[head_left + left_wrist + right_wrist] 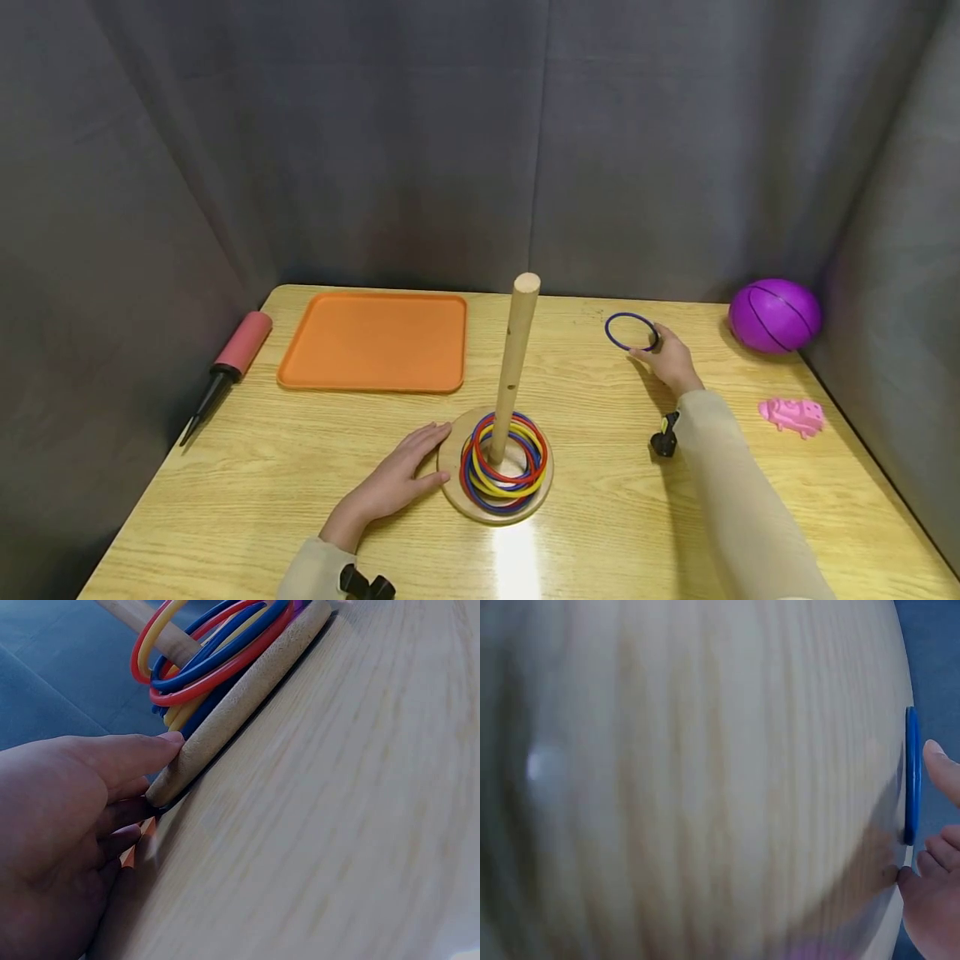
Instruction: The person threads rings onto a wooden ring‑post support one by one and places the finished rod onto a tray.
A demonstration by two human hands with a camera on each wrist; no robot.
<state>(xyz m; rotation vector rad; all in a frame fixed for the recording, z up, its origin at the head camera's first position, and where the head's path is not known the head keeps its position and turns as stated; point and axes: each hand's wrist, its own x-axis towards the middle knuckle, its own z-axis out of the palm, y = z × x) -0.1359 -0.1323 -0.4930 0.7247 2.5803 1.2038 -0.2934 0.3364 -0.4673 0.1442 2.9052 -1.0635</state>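
Meanwhile right hand (670, 360) pinches unlabelled blue ring (632, 332).

From our head camera we look down over the whole table (247, 500), while our left wrist view sits close beside the round wooden base (247, 690) and our right wrist view skims the tabletop.

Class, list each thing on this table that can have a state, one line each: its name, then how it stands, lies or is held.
Peg: upright on its round base.
Stacked rings: threaded on the peg, resting on the base.
Blue ring: flat on the table, right hand pinching its edge.
Left hand: open, fingers touching the base.
Tray: flat, nothing on it.
Ball: inflated, resting still.
Pump: lying down.
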